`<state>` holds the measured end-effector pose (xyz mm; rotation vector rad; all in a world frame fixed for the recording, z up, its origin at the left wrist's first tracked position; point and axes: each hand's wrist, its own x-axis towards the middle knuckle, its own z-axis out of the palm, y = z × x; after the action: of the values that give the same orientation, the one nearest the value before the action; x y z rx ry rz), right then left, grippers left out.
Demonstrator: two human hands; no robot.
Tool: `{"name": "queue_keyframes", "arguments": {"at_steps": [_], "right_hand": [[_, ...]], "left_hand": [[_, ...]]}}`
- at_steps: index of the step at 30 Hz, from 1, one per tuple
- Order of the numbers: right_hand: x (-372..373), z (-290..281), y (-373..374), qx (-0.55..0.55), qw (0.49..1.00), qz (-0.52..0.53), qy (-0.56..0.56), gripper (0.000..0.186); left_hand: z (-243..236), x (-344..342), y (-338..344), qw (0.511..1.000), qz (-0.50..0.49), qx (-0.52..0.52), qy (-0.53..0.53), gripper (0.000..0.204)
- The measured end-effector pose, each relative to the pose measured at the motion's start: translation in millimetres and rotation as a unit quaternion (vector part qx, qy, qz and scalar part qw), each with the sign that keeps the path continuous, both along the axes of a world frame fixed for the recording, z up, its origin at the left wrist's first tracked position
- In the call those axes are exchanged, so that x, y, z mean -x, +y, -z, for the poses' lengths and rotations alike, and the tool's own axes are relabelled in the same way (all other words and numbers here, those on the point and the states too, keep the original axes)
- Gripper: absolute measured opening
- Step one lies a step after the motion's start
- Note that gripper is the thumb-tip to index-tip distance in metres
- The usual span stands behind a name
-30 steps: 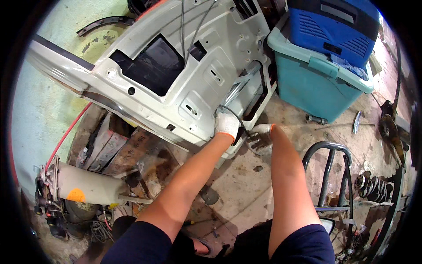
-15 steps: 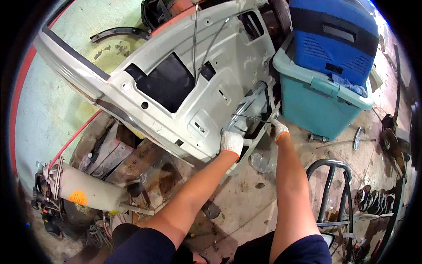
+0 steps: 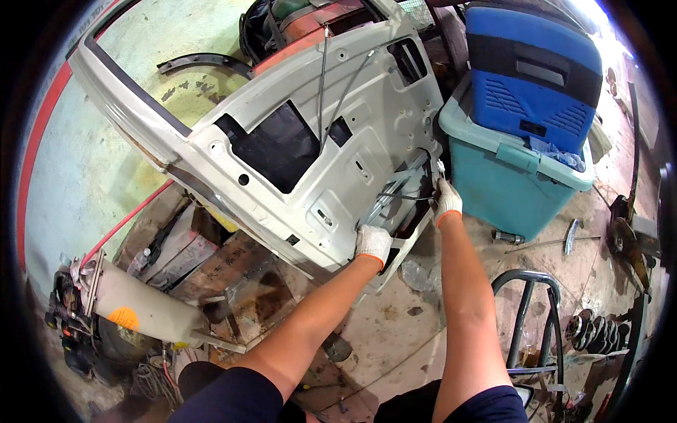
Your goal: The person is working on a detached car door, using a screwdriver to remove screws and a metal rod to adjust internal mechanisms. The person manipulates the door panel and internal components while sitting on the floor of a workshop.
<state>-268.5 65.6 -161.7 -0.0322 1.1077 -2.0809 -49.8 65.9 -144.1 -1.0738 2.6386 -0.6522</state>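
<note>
Both gloved hands grip the car door [image 3: 296, 141]: left hand [image 3: 372, 243] closed on its lower edge, right hand [image 3: 446, 201] at two o'clock, clutching a metal bracket [image 3: 395, 189].

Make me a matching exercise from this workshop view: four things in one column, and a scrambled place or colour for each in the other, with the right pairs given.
Things:
1. left hand
2. right hand
3. storage bin
4. hose

Descriptions:
A. teal, standing to the right of the door panel
B. red, running along the floor on the left
C. white-gloved, on the lower edge of the grey car door panel
D. white-gloved, higher up at the opening with the thin rods

Pairs: 1-C, 2-D, 3-A, 4-B
</note>
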Motion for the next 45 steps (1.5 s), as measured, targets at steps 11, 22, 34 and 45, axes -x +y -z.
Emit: {"name": "queue_keyframes", "arguments": {"at_steps": [11, 22, 34, 45], "right_hand": [[11.3, 19.5, 5.9, 0.021, 0.998, -0.029, 0.051, 0.015], [15.1, 38.7, 9.8, -0.130, 0.982, -0.083, 0.106, 0.045], [17.1, 8.0, -5.9, -0.074, 0.991, -0.089, -0.061, 0.058], [1.6, -22.4, -1.9, -0.162, 0.954, 0.169, 0.189, 0.041]], "left_hand": [[3.4, 5.6, 0.6, 1.000, 0.000, 0.014, 0.024, 0.016], [12.1, 5.0, -4.5, 0.999, -0.012, -0.003, 0.031, 0.017], [34.8, -1.5, -27.9, 0.995, 0.010, -0.015, 0.103, 0.020], [22.0, -1.5, -22.3, 0.989, 0.070, 0.038, 0.124, 0.024]]}}
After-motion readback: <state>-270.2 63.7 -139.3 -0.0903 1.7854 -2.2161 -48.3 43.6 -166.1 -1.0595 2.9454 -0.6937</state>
